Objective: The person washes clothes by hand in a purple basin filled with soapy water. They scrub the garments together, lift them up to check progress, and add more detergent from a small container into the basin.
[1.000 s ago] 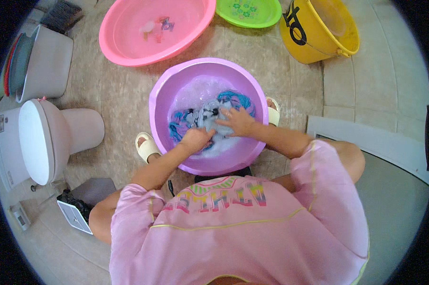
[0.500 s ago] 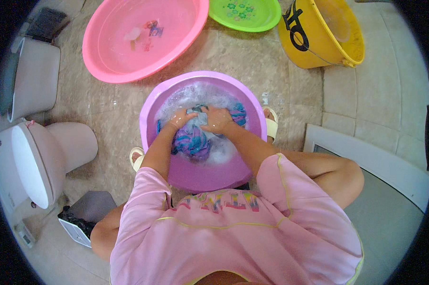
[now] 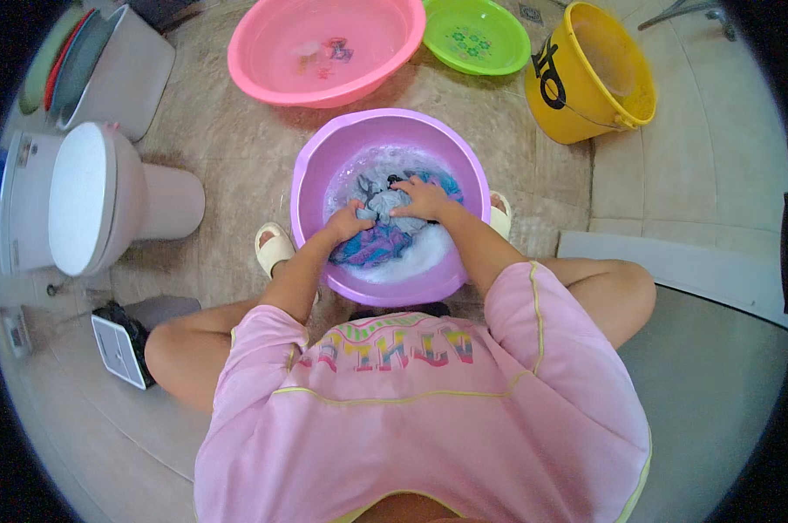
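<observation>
Lying between the two hands (image 3: 427, 200), the grey cloth (image 3: 389, 207) touches both.

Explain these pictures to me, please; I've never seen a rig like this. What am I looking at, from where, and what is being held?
There is no machine: the working parts are a person's bare hands. A wide fisheye camera on the head looks down, so the pink shirt fills the lower view and straight edges bend.

The left hand and right hand are on wet grey cloth in a purple basin, beside blue-and-purple cloth and white foam. How firmly either grip closes is hard to tell.

Beyond, on the floor, stand a pink basin, green basin and yellow bucket.
</observation>
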Demonstrator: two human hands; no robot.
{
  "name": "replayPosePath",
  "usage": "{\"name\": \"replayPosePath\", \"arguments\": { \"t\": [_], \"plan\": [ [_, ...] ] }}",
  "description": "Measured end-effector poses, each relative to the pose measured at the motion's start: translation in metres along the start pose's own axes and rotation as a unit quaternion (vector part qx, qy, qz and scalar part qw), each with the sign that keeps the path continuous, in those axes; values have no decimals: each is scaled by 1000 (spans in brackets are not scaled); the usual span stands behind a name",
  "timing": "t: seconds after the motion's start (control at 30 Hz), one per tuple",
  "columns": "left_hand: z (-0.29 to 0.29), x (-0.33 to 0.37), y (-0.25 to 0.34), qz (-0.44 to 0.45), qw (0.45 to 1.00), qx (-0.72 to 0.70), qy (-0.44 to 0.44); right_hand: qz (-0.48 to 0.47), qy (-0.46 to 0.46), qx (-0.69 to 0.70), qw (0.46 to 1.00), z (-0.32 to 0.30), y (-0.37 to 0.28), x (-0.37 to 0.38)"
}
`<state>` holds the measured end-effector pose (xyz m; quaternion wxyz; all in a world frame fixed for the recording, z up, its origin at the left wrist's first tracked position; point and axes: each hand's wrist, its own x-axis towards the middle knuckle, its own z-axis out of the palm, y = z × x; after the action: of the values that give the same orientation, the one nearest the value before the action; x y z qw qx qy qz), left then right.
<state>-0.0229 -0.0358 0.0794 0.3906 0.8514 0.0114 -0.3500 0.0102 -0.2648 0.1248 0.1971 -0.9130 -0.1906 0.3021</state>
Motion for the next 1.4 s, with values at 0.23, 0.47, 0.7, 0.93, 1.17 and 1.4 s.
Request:
{"name": "replayPosePath", "arguments": {
  "t": [0.23, 0.47, 0.7, 0.93, 1.17, 1.4],
  "plan": [
    [-15, -29, 37, 90, 978, 185, 21, -5, -4, -75, 997, 27, -8, -48],
    [-77, -88, 138, 196, 966, 115, 120, 38, 193, 96, 976, 15, -19, -58],
    [-99, -154, 225, 281, 951, -72, 107, -161, 271, 351, 881, -3, -46, -35],
    [-116, -162, 220, 350, 878, -307, 113, -117, 333, 705, 615, -62, -107, -54],
    [-145, -150, 188, 273, 861, -412, 117, -196, 170, 772, 580, -116, -115, -89],
    [-105, -96, 127, 126, 976, -166, 61, -70, -7, 317, 946, -72, -105, -76]
  ]
}}
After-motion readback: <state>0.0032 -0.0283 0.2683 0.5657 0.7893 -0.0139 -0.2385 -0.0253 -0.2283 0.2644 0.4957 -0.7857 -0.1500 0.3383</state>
